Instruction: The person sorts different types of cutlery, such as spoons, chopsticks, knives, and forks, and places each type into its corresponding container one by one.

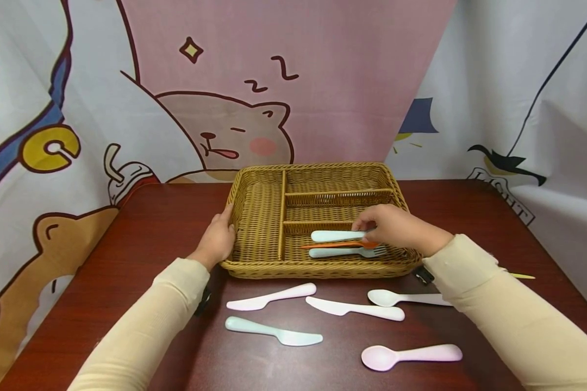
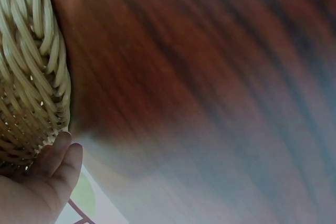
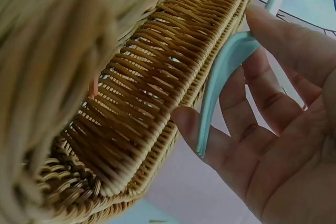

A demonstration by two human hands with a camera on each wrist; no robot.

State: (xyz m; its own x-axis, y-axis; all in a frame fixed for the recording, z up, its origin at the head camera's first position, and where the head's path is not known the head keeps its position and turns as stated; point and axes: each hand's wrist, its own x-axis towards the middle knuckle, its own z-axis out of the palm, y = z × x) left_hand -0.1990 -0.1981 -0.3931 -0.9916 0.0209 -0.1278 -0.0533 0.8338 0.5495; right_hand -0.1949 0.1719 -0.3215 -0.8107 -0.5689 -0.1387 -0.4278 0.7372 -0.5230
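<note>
My left hand (image 1: pixel 217 239) rests against the outside of the left wall of a wicker basket (image 1: pixel 254 268). In the left wrist view, the fingers (image 2: pixel 65 166) touch the weave. My right hand (image 1: pixel 396 228) is over the basket's front right compartment and pinches a light blue fork (image 1: pixel 336 235) near its head, handle pointing left. The right wrist view shows the fork's curved head (image 3: pixel 223 72) edge-on between thumb and fingers. Below it in that compartment lie an orange fork (image 1: pixel 332 245) and another light blue fork (image 1: pixel 339 252), partly hidden by the hand.
Before the basket lie two white knives (image 1: pixel 274 296) (image 1: pixel 352 308), a light blue knife (image 1: pixel 274 331), a white spoon (image 1: pixel 383 297) and a pink spoon (image 1: pixel 411 355). A yellow tip (image 1: pixel 522 276) shows beyond the right sleeve. Printed cloth (image 1: pixel 342 81) hangs behind the table.
</note>
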